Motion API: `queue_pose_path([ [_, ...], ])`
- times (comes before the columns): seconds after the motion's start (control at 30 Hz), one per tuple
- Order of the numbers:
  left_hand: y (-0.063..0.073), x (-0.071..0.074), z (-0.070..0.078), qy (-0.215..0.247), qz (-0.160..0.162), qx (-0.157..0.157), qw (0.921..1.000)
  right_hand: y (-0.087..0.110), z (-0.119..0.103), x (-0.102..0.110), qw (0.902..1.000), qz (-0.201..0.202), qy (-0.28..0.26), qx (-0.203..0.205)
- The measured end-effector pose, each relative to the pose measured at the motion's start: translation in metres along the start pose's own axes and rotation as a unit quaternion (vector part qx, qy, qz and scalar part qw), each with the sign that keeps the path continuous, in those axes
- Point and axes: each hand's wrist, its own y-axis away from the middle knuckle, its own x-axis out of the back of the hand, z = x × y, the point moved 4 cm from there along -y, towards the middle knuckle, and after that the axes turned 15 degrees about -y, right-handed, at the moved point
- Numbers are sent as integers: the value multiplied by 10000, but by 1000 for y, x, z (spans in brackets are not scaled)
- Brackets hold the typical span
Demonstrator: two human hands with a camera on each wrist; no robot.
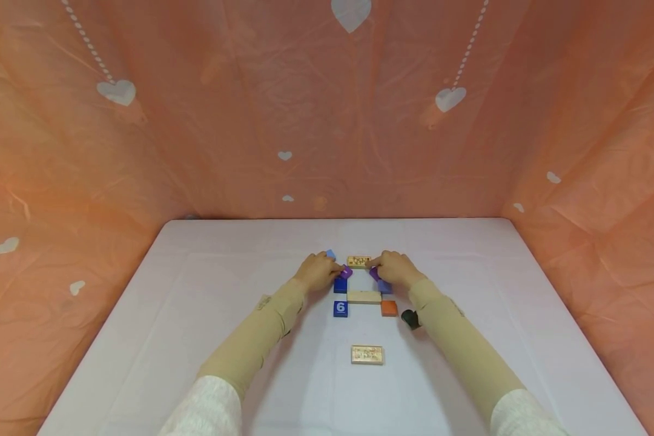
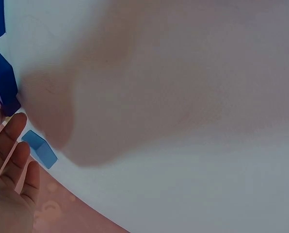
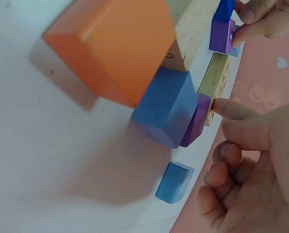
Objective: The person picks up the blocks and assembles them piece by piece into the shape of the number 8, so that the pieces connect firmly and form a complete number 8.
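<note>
My left hand (image 1: 316, 272) reaches to a purple block (image 1: 347, 272) at the left of a small block layout. Its index fingertip touches that block, while the other fingers lie loosely bent in the left wrist view. Across from it, my right hand (image 1: 398, 268) extends its index finger to the right end of the back wooden block (image 1: 358, 261), beside another purple block (image 3: 195, 120). The right hand's remaining fingers are loosely curled around nothing. Towards me from the purple blocks are a dark blue block (image 1: 340, 286) on the left and a lighter blue block (image 3: 168, 108) on the right.
A wooden block (image 1: 364, 297) lies crosswise between a blue block marked 6 (image 1: 340, 309) and an orange block (image 1: 389, 309). Nearer me is another wooden block (image 1: 367, 355). A dark green piece (image 1: 411, 319) sits by the right forearm; a light blue block (image 2: 40, 148) lies beyond the left hand.
</note>
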Motion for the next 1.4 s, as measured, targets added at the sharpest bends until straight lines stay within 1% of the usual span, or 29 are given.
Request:
queue_pose_path([
  [0.17,-1,-1,0,20,-90,68,9999,1,1,0,10000,10,-17,-55],
  [0.33,-2,-2,0,95,-153,156,9997,2,2,0,10000,31,40,-1],
  [0.4,-2,-2,0,69,-147,129,9998,3,3,0,9999,46,86,34],
  [0.53,-2,-2,0,33,-170,73,9998,3,5,-1,10000,59,-31,-58],
  [0.63,-1,-1,0,-12,-160,50,9999,3,5,-1,9999,65,-97,-62],
  [0.83,-1,0,0,20,-91,41,9999,6,1,0,9999,63,-78,88],
  [0.97,-1,1,0,127,-58,105,9998,8,0,0,9998,41,-179,105],
  [1.2,0,1,0,121,-54,110,9999,8,1,-1,9994,33,-353,55],
  [1.3,0,1,0,125,-18,95,9999,8,1,0,9995,61,-296,103],
  [1.4,0,1,1,144,21,74,9999,8,0,1,9995,114,-163,259],
])
